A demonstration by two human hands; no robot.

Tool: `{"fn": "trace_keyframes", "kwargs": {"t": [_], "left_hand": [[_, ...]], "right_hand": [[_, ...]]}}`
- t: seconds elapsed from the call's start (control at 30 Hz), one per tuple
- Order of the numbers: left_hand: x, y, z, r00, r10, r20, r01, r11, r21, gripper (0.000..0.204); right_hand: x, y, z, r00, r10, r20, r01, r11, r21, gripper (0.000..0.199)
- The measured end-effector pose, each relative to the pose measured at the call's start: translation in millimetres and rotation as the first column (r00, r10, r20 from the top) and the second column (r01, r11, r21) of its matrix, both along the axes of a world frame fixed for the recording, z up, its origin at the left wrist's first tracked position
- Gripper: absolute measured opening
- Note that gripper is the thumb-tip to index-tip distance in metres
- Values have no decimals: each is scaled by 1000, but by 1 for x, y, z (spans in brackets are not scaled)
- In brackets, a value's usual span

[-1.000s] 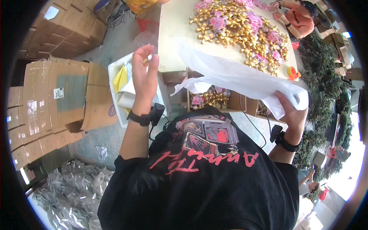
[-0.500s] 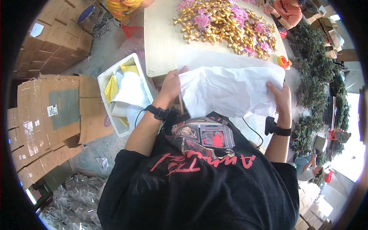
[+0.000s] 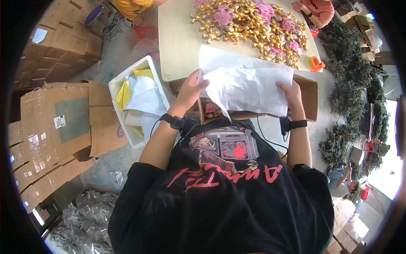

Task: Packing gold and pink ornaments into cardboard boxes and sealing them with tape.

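Head view: my left grip (image 3: 190, 91) and right grip (image 3: 292, 95) are clamped on the white sheet (image 3: 247, 80).
Sheet: uneven pulling could tear it.

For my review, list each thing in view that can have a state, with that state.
Sheet: crumpled, held spread.
Left hand: gripping the sheet's left side.
Right hand: gripping its right side.
Bin: open, holding white and yellow sheets.
Box: open, partly hidden behind the sheet.
Gold pieces: heaped on the table.
Tape: resting near the table's edge.
Silver pieces: piled up.
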State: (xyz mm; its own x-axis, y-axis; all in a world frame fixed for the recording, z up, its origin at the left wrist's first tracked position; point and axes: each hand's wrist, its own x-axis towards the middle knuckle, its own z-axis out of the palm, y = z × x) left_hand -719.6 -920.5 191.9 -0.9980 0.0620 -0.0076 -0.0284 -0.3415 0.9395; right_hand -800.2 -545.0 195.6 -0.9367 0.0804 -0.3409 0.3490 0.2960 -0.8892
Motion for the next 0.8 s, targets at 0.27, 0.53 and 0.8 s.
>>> {"fn": "trace_keyframes", "kwargs": {"t": [0.27,0.53,0.8], "left_hand": [[-4,8,-69,961,259,93,-162,805,-571,36],[15,0,-125,883,350,314,-37,717,-696,31],[16,15,-118,952,229,203,121,326,-937,26]], "right_hand": [[0,-2,-36,999,29,31,-26,997,-77,35],[22,-37,-80,853,393,-342,-3,660,751,65],[57,-103,-142,757,512,405,-634,427,645,97]]}}
